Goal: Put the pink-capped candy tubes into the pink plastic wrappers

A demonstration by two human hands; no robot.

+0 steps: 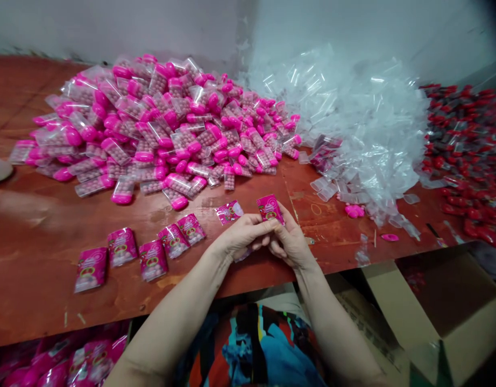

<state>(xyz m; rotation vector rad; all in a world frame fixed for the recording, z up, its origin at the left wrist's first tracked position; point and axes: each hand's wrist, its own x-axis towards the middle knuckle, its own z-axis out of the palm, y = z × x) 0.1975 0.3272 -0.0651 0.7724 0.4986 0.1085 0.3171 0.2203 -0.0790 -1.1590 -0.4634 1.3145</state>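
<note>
Both hands meet near the table's front edge around one pink printed packet (269,208). My left hand (248,235) is closed, its thumb and fingers pressed on the packet's lower part. My right hand (289,239) is closed on the packet's right side. Another pink printed piece (228,212) lies flat just beyond my left hand. Several filled pink packets (152,260) rest in a loose row to the left. Part of a clear item shows beneath my left hand, too covered to make out.
Behind lies a large heap of clear tubes with pink caps (163,123). Clear plastic pieces (353,118) are piled at the back right, with red items (469,161) beyond. An open cardboard box (445,301) stands below the table (248,279) at right; pink packets (86,360) sit below left.
</note>
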